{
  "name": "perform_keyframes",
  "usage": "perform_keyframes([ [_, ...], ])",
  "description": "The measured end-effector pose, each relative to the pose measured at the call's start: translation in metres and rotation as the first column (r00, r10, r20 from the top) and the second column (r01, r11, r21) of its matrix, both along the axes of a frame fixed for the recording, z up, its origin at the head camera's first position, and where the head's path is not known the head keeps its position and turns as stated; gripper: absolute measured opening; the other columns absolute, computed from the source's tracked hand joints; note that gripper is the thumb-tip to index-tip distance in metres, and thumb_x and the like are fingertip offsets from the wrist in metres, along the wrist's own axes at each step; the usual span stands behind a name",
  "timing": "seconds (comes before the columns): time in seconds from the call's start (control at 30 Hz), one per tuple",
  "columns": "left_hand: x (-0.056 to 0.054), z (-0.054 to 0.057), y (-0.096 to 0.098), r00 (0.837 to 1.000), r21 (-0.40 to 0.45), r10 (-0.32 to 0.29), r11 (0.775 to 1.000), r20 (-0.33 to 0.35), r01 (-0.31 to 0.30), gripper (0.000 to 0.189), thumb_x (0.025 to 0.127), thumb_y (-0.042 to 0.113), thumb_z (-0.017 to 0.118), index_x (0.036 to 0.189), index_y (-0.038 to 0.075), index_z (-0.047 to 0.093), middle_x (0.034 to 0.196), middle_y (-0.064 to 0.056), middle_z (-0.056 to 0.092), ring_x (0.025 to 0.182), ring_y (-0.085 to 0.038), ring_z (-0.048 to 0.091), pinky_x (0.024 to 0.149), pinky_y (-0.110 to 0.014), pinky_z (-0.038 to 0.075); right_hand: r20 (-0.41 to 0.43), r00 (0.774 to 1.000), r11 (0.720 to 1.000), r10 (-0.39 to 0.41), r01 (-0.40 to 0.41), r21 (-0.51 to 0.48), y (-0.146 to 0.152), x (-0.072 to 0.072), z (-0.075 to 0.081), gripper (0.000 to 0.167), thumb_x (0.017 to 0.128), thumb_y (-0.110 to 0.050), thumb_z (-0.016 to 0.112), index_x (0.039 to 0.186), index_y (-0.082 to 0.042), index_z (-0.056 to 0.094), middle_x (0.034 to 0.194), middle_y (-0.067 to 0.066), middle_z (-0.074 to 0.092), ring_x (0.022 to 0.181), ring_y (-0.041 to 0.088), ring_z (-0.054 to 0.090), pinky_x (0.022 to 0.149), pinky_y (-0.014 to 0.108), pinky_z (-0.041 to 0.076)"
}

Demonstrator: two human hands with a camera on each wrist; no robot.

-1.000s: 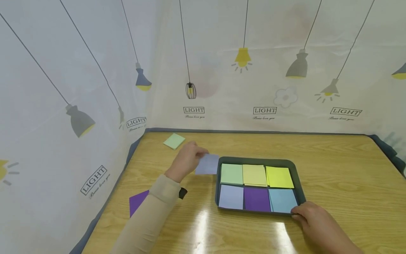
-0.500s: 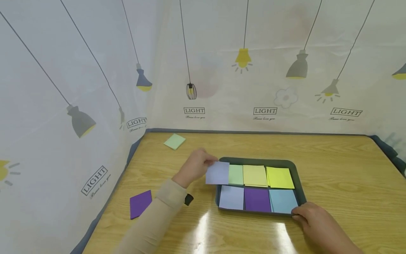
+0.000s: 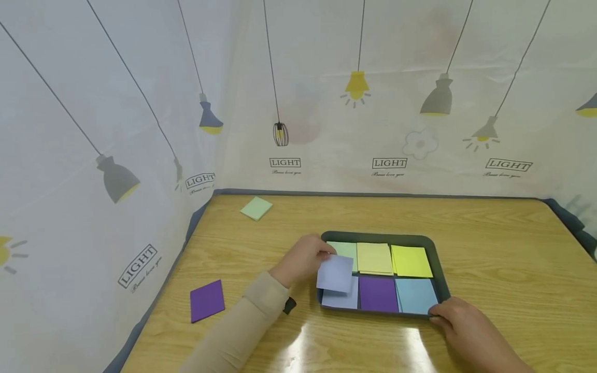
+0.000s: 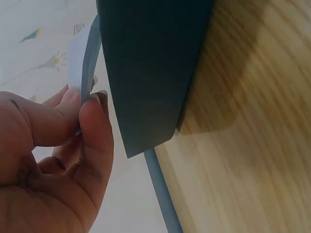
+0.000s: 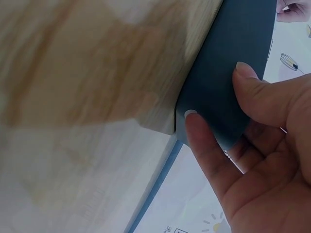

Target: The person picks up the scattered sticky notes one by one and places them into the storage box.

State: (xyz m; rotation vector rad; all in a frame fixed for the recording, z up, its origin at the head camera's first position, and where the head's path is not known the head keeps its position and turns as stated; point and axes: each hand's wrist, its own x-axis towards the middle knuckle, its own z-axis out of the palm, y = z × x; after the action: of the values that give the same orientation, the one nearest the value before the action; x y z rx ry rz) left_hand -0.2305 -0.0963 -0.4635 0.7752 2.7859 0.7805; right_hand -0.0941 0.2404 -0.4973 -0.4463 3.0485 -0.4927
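Observation:
In the head view my left hand (image 3: 303, 260) pinches a lavender pad of sticky notes (image 3: 336, 274) by its far edge. That pad hangs tilted above the left side of the dark tray (image 3: 382, 238), overlapping another lavender pad (image 3: 339, 300) in the near left spot. The left wrist view shows thumb and fingertips closed on the pad (image 4: 89, 60), beside the tray's outer wall (image 4: 150, 73). My right hand (image 3: 466, 324) holds the tray's near right corner; in the right wrist view its thumb and a finger lie against the outer wall (image 5: 223, 73).
Inside the tray lie sticky notes in light green (image 3: 342, 248), pale yellow (image 3: 374, 258), bright yellow (image 3: 411, 261), purple (image 3: 379, 294) and light blue (image 3: 416, 296). On the wooden table (image 3: 503, 248), a purple pad (image 3: 207, 301) lies left and a light green pad (image 3: 256, 208) far left.
My left hand has carried the lavender pad right and toward me, from beside the tray to over its left side. The right hand stays at the corner.

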Motion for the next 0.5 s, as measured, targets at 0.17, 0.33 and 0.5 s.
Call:
perform_keyframes([
  [0.17, 0.003, -0.004, 0.004, 0.998, -0.027, -0.053, 0.998, -0.029, 0.052, 0.022, 0.098, 0.003, 0.063, 0.109, 0.012, 0.080, 0.101, -0.002, 0.074, 0.084, -0.009, 0.056, 0.077, -0.020, 0.050, -0.017, 1.000, 1.000, -0.002, 0.002, -0.017, -0.001, 0.000, -0.001, 0.006, 0.089, -0.012, 0.075, 0.089, -0.018, 0.074, 0.084, -0.013, 0.063, 0.078, 0.003, 0.056, 0.071, 0.031, 0.052],
  [0.33, 0.007, -0.007, 0.007, 0.995, -0.052, -0.093, 0.995, -0.033, 0.091, 0.023, 0.098, 0.003, 0.062, 0.110, 0.012, 0.080, 0.100, 0.000, 0.075, 0.084, -0.007, 0.057, 0.076, -0.018, 0.050, -0.031, 0.999, 0.999, -0.013, 0.012, -0.031, -0.001, 0.000, -0.001, 0.015, 0.088, -0.010, 0.076, 0.086, -0.024, 0.072, 0.082, -0.014, 0.062, 0.077, 0.002, 0.054, 0.070, 0.030, 0.052],
  [0.5, 0.011, -0.010, 0.009, 0.992, -0.053, -0.126, 0.991, -0.013, 0.125, 0.022, 0.099, 0.005, 0.063, 0.110, 0.012, 0.079, 0.098, 0.000, 0.074, 0.082, -0.005, 0.058, 0.073, -0.016, 0.049, -0.028, 1.000, 1.000, -0.007, 0.006, -0.029, -0.001, -0.001, -0.001, 0.014, 0.088, -0.011, 0.075, 0.086, -0.024, 0.072, 0.082, -0.014, 0.061, 0.076, 0.001, 0.053, 0.069, 0.030, 0.051],
])
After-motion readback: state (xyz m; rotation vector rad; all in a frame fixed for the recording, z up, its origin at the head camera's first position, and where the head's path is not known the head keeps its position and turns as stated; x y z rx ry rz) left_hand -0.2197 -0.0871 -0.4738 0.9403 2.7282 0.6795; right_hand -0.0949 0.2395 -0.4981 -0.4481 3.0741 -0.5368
